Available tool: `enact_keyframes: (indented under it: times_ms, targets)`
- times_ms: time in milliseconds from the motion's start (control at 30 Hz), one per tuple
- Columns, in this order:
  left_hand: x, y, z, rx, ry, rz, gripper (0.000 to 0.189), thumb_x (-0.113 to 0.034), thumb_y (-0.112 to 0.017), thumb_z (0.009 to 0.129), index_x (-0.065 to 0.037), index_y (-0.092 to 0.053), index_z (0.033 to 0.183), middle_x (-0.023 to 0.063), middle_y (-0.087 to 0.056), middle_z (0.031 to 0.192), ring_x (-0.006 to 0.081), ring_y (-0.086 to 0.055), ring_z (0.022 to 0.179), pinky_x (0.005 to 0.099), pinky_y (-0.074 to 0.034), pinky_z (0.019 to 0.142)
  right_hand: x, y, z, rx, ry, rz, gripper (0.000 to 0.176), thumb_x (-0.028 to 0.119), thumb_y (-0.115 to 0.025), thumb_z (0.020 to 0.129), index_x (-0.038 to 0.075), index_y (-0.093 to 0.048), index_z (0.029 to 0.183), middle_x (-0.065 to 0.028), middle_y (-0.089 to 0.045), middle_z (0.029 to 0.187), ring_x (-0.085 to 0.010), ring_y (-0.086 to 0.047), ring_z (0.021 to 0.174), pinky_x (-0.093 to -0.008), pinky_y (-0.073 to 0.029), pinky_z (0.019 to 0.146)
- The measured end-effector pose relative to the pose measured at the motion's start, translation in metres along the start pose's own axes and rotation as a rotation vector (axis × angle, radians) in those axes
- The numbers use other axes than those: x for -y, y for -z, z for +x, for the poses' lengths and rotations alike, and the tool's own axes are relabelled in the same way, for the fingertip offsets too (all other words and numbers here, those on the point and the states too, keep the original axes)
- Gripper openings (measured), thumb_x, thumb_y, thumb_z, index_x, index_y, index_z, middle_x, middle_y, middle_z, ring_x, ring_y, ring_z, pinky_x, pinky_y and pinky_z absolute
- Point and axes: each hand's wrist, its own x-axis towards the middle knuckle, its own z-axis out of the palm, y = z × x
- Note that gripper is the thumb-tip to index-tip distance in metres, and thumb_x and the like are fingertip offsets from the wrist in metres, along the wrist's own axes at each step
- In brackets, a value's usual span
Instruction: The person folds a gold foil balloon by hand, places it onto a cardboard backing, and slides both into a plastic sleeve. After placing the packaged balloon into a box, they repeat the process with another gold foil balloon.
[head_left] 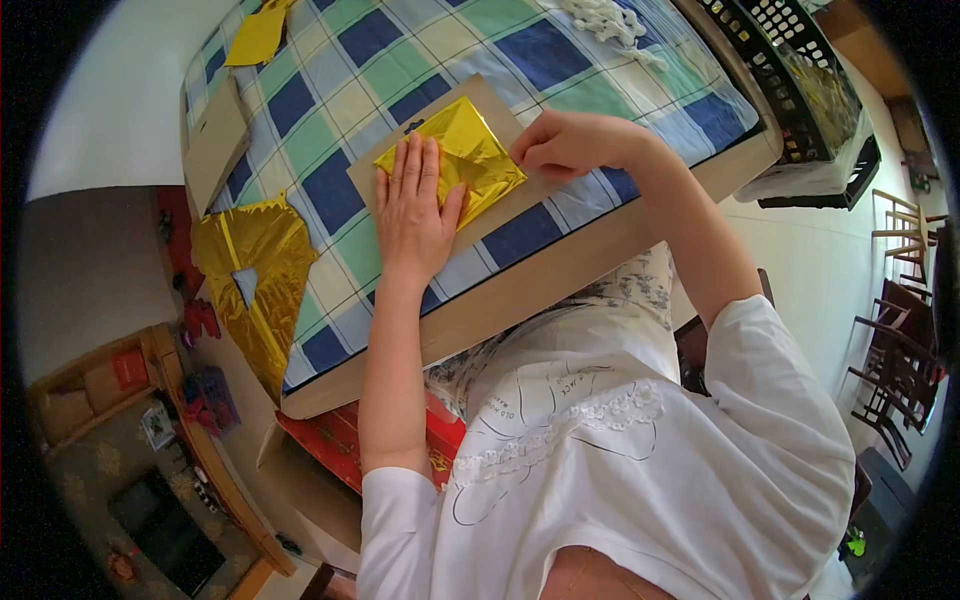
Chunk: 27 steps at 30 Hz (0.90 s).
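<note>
A folded sheet of shiny gold foil (470, 150) lies on a flat piece of brown cardboard (505, 105) on the table. My left hand (412, 190) rests flat on the foil's left part, fingers stretched out, hiding some of it. At the foil's right edge, my right hand (570, 143) is closed with its fingers curled over the cardboard. Whatever sits inside those fingers, if anything, is hidden. A small dark cut-out shape (413, 127) shows at the foil's upper left edge.
Checked cloth (545, 55) covers the table. A larger gold foil sheet (255, 290) hangs over its left edge, near another cardboard piece (215, 145). Yellow foil (255, 38) and white stringy material (605, 22) lie at the back. A black basket (800, 80) stands right.
</note>
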Motion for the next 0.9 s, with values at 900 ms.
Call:
enact_keyframes:
  times_ms: [900]
  targets:
    - [0.001, -0.001, 0.0, -0.022, -0.009, 0.014, 0.063, -0.038, -0.051, 0.093, -0.008, -0.032, 0.145, 0.0108, -0.029, 0.152, 0.028, -0.026, 0.14, 0.0482, -0.019, 0.113, 0.004, -0.019, -0.022, -0.178, -0.068, 0.18, 0.024, 0.012, -0.049, 0.088, 0.005, -0.065, 0.105, 0.0029, -0.046, 0.052, -0.0039, -0.036, 0.041, -0.0214, -0.028, 0.039]
